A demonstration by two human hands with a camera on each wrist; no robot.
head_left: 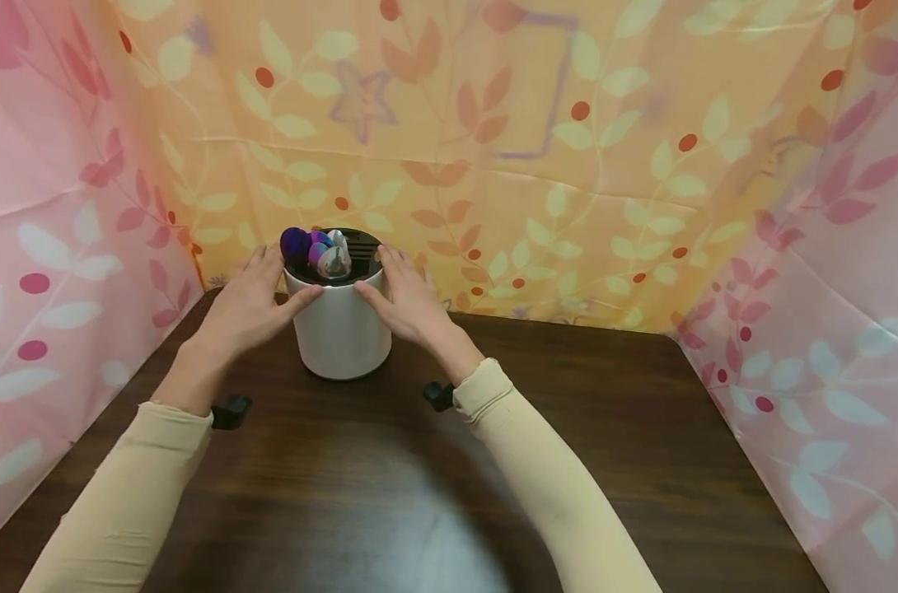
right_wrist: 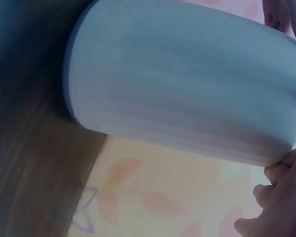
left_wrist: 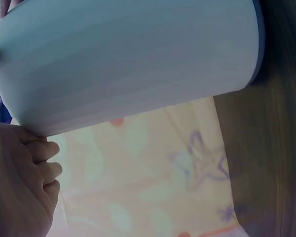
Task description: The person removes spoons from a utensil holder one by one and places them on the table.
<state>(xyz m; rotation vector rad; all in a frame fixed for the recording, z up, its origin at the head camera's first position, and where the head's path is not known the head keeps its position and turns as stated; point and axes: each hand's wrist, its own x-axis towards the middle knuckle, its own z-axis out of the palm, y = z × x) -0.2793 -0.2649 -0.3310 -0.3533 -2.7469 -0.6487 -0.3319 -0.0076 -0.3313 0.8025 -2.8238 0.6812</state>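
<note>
A white cylindrical cutlery holder with a black slotted top stands upright at the back left of the table. Several spoons stick out of the slots: a dark purple-blue spoon, a silver spoon and iridescent ones, their bowls up. My left hand grips the holder's upper left side, thumb along the front below the rim. On the other side, my right hand grips the upper right, its thumb also at the front. Both wrist views show the smooth white wall, with fingertips at its top end.
The dark brown wooden table runs toward me and to the right. Patterned cloth hangs behind it, a yellow sheet at the back and pink sheets at both sides. The holder stands close to the back sheet.
</note>
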